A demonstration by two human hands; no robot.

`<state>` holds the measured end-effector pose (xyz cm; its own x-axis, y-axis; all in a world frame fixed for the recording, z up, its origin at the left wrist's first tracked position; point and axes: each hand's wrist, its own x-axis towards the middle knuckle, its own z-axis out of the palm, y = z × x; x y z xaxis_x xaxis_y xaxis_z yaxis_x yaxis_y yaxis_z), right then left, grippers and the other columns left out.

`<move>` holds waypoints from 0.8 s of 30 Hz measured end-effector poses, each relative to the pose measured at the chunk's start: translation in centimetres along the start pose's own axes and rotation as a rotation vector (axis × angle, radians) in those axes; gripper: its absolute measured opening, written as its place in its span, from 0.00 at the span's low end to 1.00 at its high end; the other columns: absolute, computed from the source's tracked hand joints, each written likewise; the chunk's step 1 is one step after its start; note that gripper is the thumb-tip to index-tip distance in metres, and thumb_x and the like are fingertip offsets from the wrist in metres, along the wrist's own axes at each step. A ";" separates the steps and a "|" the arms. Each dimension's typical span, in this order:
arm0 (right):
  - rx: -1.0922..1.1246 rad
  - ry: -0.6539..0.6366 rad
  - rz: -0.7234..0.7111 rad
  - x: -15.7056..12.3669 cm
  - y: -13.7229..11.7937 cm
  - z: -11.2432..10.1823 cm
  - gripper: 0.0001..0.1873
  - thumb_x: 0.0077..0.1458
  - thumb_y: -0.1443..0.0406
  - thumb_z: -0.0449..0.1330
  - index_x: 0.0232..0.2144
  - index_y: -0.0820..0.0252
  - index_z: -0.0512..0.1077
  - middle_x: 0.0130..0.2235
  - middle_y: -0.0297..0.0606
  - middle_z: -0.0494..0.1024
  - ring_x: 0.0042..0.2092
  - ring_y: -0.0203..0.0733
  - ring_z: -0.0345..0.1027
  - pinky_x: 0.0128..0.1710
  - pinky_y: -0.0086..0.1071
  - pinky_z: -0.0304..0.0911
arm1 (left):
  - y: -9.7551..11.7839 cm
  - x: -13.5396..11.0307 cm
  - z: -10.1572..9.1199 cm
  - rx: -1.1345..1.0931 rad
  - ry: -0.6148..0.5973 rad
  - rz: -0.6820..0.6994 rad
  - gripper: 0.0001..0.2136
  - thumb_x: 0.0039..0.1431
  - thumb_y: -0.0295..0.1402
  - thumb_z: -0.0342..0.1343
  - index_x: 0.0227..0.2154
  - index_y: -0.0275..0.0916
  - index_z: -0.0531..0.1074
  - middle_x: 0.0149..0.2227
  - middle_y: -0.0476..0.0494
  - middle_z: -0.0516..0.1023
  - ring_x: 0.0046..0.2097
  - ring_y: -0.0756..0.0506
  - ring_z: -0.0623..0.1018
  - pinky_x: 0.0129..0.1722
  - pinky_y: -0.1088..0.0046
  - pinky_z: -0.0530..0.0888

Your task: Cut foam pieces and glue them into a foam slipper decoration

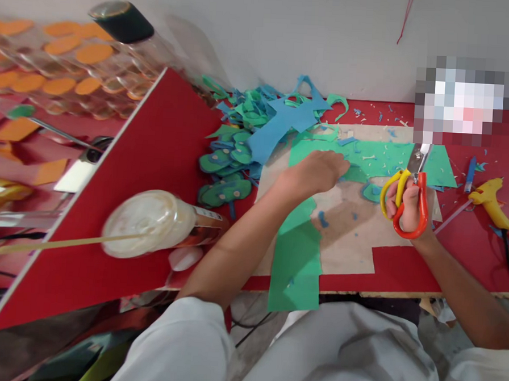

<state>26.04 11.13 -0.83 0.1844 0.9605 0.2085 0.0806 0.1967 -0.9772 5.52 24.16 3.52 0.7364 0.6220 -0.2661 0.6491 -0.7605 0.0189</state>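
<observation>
My right hand (409,207) has its fingers through the yellow and red handles of a pair of scissors (422,208), whose blades point away from me. Over the beige board (347,246), my left hand (317,171) is curled with the fingers together. Its fingertips are partly hidden, so what they hold, if anything, does not show clearly. Under and beside that hand lie green foam sheets (296,255), one reaching over the front edge. Between the two hands rests a small green-and-blue foam cutout (370,192). Several similar layered cutouts (225,190) are piled to the left.
Foam scraps (259,108) and a large blue offcut (279,123) lie against the wall. A yellow glue gun (493,203) and a blue marker-like stick (471,174) are at right. A jar (150,222) with a stick across it stands left, before a red partition (123,166); orange-topped containers (57,86) sit beyond.
</observation>
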 end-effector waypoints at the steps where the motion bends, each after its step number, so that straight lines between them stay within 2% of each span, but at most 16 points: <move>1: 0.009 0.020 -0.008 0.1 -0.1 0.0 0.38 0.58 0.25 0.59 0.29 0.51 0.71 0.16 0.27 0.63 0.16 0.35 0.56 0.16 0.34 0.54 | -0.1 -0.1 -0.2 0.000 0.009 0.011 0.17 0.67 0.19 0.54 0.52 0.39 0.81 0.55 0.34 0.86 0.54 0.38 0.84 0.44 0.67 0.73; 3: 0.027 0.045 -0.023 0.2 -0.2 -0.1 0.37 0.58 0.26 0.61 0.28 0.51 0.72 0.17 0.27 0.64 0.16 0.35 0.56 0.15 0.33 0.53 | -0.1 -0.3 -0.9 -0.028 0.071 0.001 0.15 0.68 0.20 0.53 0.52 0.38 0.79 0.48 0.35 0.87 0.46 0.39 0.85 0.38 0.67 0.69; 6: 0.040 0.025 -0.036 0.3 0.0 -0.5 0.35 0.57 0.29 0.66 0.28 0.52 0.73 0.18 0.27 0.65 0.16 0.34 0.56 0.15 0.33 0.51 | 0.1 -0.7 -2.3 -0.176 0.290 0.014 0.11 0.72 0.26 0.52 0.51 0.39 0.77 0.39 0.40 0.85 0.38 0.41 0.81 0.34 0.67 0.66; 9: 0.008 -0.034 -0.017 0.2 0.7 -0.8 0.36 0.53 0.28 0.68 0.30 0.53 0.74 0.22 0.28 0.67 0.18 0.33 0.56 0.15 0.33 0.50 | 0.5 -1.1 -3.5 -0.384 0.512 0.102 0.08 0.71 0.28 0.55 0.46 0.43 0.78 0.37 0.44 0.83 0.38 0.43 0.81 0.38 0.67 0.69; 13: 0.026 -0.091 0.046 0.0 1.7 0.0 0.38 0.49 0.26 0.68 0.35 0.51 0.73 0.28 0.29 0.67 0.23 0.33 0.55 0.18 0.33 0.51 | 1.1 -1.5 -4.5 -0.622 0.709 0.140 0.05 0.65 0.28 0.61 0.36 0.46 0.77 0.35 0.46 0.81 0.38 0.42 0.80 0.42 0.66 0.74; 16: 0.113 -0.083 0.018 0.0 1.9 0.9 0.42 0.46 0.21 0.64 0.35 0.50 0.68 0.29 0.29 0.63 0.24 0.35 0.54 0.20 0.34 0.53 | 1.2 -1.7 -5.0 -0.749 0.777 0.135 0.06 0.64 0.32 0.65 0.32 0.47 0.74 0.35 0.45 0.79 0.40 0.41 0.80 0.41 0.64 0.75; 18: 0.133 -0.080 -0.015 0.0 1.8 1.2 0.42 0.48 0.21 0.61 0.36 0.49 0.67 0.30 0.30 0.64 0.26 0.37 0.55 0.22 0.36 0.56 | 1.2 -1.8 -5.2 -0.808 0.799 0.135 0.07 0.64 0.34 0.67 0.33 0.46 0.74 0.34 0.45 0.79 0.40 0.41 0.80 0.39 0.63 0.76; 20: 0.115 -0.131 -0.022 -0.2 1.8 0.9 0.42 0.51 0.21 0.59 0.37 0.50 0.68 0.30 0.30 0.65 0.26 0.38 0.57 0.24 0.36 0.58 | 1.3 -2.0 -5.3 -0.860 0.809 0.142 0.06 0.67 0.36 0.65 0.34 0.46 0.74 0.33 0.45 0.78 0.38 0.41 0.79 0.37 0.64 0.76; 24: 0.023 -0.247 0.017 -0.6 2.1 -0.2 0.42 0.54 0.23 0.58 0.40 0.52 0.71 0.29 0.29 0.67 0.26 0.36 0.57 0.25 0.35 0.55 | 1.9 -2.4 -5.7 -0.935 0.817 0.121 0.08 0.71 0.37 0.61 0.33 0.47 0.72 0.27 0.49 0.72 0.31 0.44 0.74 0.31 0.65 0.72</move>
<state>26.33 10.94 -2.99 -0.0602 0.9821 0.1785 0.0566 0.1819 -0.9817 6.06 22.30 9.70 0.4864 0.7458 0.4553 0.2086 -0.6051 0.7683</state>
